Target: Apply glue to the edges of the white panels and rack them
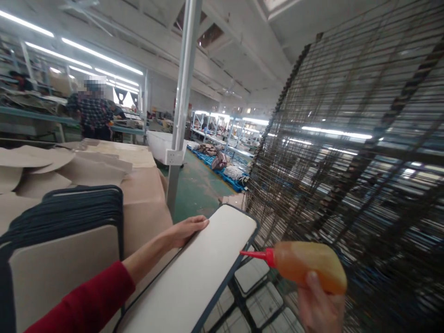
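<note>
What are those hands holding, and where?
The left hand holds the white panel by its left edge; the right hand grips the amber bottle by its body.

Bottle [308, 263] right of panel [194, 273]

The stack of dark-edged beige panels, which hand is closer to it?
Left. The left hand is right of the stack, holding a long white dark-edged panel; the right hand is farther right, holding a red-tipped amber bottle.
</note>
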Demonstrator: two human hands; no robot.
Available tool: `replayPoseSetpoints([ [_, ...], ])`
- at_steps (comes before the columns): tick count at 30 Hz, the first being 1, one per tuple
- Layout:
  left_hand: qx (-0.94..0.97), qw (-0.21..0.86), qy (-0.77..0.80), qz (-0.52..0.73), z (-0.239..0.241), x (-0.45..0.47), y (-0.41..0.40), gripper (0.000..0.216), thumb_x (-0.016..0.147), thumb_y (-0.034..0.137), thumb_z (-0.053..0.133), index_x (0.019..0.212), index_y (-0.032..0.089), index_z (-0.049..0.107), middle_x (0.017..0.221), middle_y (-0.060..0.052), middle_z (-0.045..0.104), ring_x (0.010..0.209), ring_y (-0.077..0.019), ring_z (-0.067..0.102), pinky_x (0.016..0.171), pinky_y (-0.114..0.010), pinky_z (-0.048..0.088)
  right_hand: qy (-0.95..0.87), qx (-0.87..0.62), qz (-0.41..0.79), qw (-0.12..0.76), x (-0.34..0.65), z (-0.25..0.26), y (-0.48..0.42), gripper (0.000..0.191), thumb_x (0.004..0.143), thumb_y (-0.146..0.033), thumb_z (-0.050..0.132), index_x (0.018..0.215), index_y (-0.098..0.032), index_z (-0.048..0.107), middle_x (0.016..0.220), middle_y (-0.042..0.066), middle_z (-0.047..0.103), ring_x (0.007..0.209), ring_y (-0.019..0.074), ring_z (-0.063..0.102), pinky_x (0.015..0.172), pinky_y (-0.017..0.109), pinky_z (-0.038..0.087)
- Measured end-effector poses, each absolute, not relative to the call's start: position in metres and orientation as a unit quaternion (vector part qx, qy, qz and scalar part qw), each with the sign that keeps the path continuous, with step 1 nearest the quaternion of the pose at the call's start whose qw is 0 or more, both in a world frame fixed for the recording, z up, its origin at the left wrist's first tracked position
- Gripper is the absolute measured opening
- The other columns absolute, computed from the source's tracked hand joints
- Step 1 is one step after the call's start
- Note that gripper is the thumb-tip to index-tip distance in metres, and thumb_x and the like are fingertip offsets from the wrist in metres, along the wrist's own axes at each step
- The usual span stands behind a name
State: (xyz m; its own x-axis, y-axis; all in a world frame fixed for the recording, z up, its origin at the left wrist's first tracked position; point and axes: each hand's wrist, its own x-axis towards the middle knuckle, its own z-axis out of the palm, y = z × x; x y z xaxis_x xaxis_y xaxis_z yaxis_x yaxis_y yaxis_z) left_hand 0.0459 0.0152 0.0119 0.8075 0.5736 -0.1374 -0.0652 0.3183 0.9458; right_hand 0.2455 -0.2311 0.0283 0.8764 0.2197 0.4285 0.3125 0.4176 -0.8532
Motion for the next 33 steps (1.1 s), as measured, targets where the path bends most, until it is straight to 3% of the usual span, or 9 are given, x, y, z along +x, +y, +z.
replayPoseSetpoints([
  [8, 0.554, 0.767, 0.241, 0.217, 0.020, 0.044, 0.006, 0.060, 0.047, 0.058, 0.083, 0.075, 0.019, 0.047, 0.059, 0.006, 0.057, 0.049, -0.0080, 0.050, 0.046, -0.020, 0.041, -0.315, -0.572, -0.055, 0.755, 0.262, 0.011, -0.247, 0.035, 0.057, -0.041, 0.080, 0.077, -0.018, 0.064, 0.071, 0.006, 0.066, 0.065, 0.0208, 0.061, 0.061, 0.031, 0.049],
  [14, 0.542, 0.765, 0.254, 0.237, 0.026, 0.045, -0.006, 0.060, 0.045, 0.056, 0.084, 0.075, 0.018, 0.048, 0.058, 0.005, 0.057, 0.049, -0.0088, 0.052, 0.047, -0.021, 0.042, -0.294, -0.533, 0.016, 0.793, 0.255, 0.011, -0.251, 0.033, 0.063, -0.042, 0.076, 0.084, -0.019, 0.064, 0.074, 0.005, 0.066, 0.075, 0.0216, 0.062, 0.072, 0.034, 0.050],
  [20, 0.539, 0.762, 0.268, 0.239, 0.029, 0.048, -0.015, 0.054, 0.051, 0.050, 0.084, 0.075, 0.019, 0.048, 0.059, 0.005, 0.059, 0.049, -0.0095, 0.053, 0.047, -0.022, 0.044, -0.285, -0.533, 0.040, 0.796, 0.247, 0.017, -0.261, 0.037, 0.050, -0.037, 0.083, 0.078, -0.020, 0.064, 0.071, 0.003, 0.066, 0.069, 0.0195, 0.062, 0.065, 0.028, 0.052],
  [26, 0.542, 0.761, 0.263, 0.241, 0.033, 0.055, -0.016, 0.045, 0.059, 0.045, 0.081, 0.075, 0.018, 0.048, 0.059, 0.004, 0.060, 0.048, -0.0105, 0.055, 0.048, -0.022, 0.044, -0.332, -0.554, 0.016, 0.763, 0.256, 0.007, -0.273, 0.033, 0.056, -0.039, 0.081, 0.077, -0.018, 0.066, 0.072, 0.005, 0.068, 0.066, 0.0206, 0.065, 0.060, 0.027, 0.053],
  [33, 0.541, 0.763, 0.267, 0.233, 0.039, 0.063, -0.017, 0.037, 0.068, 0.040, 0.077, 0.076, 0.019, 0.047, 0.060, 0.003, 0.061, 0.050, -0.0118, 0.057, 0.050, -0.024, 0.047, -0.356, -0.583, 0.027, 0.730, 0.263, 0.000, -0.283, 0.036, 0.052, -0.045, 0.082, 0.069, -0.017, 0.068, 0.068, 0.008, 0.067, 0.064, 0.0244, 0.065, 0.057, 0.030, 0.054],
])
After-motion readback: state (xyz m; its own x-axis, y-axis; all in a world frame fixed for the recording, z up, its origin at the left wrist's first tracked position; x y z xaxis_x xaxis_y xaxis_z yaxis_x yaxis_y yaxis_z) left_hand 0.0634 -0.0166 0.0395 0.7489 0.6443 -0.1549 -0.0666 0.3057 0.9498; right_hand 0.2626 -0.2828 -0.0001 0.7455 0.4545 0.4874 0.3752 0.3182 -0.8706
